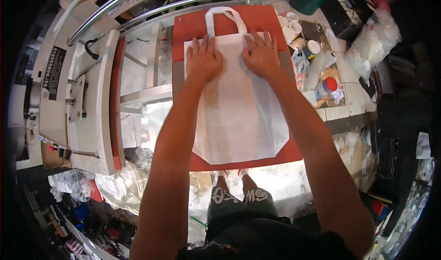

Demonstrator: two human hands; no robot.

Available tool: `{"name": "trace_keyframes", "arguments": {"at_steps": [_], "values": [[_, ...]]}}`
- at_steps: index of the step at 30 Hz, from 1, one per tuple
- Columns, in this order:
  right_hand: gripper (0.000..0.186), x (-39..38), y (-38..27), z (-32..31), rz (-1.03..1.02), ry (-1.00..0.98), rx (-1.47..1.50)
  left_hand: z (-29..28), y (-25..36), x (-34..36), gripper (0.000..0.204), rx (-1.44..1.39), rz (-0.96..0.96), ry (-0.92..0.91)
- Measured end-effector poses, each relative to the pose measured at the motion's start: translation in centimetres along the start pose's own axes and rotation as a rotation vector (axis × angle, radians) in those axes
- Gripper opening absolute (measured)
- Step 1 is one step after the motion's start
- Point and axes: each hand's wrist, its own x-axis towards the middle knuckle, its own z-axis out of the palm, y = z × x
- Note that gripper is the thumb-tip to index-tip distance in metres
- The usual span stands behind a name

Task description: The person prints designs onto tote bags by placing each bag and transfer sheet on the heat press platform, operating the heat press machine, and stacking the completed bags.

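A white fabric tote bag lies flat on a red pad, its looped handle pointing away from me. On the bag's upper left part rests my left hand, fingers stretched toward the far edge. My right hand presses on the upper right part in the same way, fingers spread. Neither hand grips anything; the bag's middle shows between them. A grey strip of the pad shows just right of my right hand.
At the left stands a white metal press frame with a red-edged plate. A chrome bar crosses behind the pad. Cups, a red-capped jar and a clear plastic bag sit at the right. Crumpled plastic lies lower left.
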Motion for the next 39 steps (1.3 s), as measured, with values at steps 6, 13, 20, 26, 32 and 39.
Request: {"name": "trace_keyframes", "arguments": {"at_steps": [6,13,20,26,32,39], "values": [[0.058,-17.7,-2.9,-8.5,0.045,-0.146,0.152,-7.3,1.6,-19.0,0.060,-0.110,0.023,-0.065],[0.042,-26.5,-2.5,-13.4,0.387,-0.032,0.326,-11.9,1.7,-27.9,0.035,-0.148,-0.372,0.054],[0.023,-24.8,-2.3,-11.5,0.515,0.097,0.366,-10.6,1.0,-27.7,0.034,-0.194,-0.586,-0.029],[0.021,-25.6,-2.2,-10.8,0.573,0.059,0.417,-10.1,0.0,-28.2,0.039,-0.268,-0.630,-0.123],[0.042,-27.2,0.1,-9.2,0.523,0.237,0.515,-10.0,-0.6,-29.0,0.041,-0.302,-0.616,-0.128],[0.044,-44.3,8.1,6.7,0.564,-0.064,0.399,-10.7,-6.1,-37.3,0.044,-0.601,-0.800,-0.136]]}}
